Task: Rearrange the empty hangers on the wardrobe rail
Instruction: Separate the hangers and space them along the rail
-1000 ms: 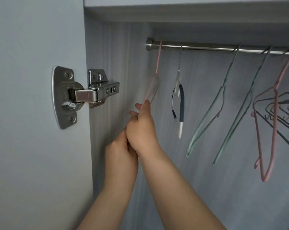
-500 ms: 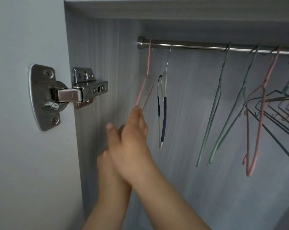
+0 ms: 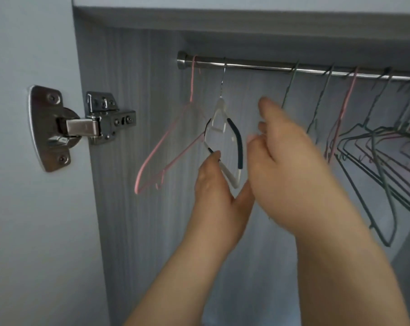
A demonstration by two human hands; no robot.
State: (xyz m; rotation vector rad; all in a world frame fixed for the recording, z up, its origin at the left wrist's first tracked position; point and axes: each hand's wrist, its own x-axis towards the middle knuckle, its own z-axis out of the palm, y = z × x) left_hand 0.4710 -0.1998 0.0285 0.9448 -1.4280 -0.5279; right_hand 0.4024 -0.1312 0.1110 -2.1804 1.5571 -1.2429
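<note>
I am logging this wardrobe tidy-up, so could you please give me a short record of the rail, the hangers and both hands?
rail: metal, hangers hooked along it
far left: pink hanger, hanging tilted
next along: white hanger with dark grips
left hand: touches the white hanger's lower edge; grip unclear
right hand: blurred, fingers loose, in front of the green hangers, nothing visibly held
right end: crowded dark hangers
door: metal hinge

arms raised, left hand (image 3: 219, 196) and right hand (image 3: 284, 165) loosely spread.
</note>
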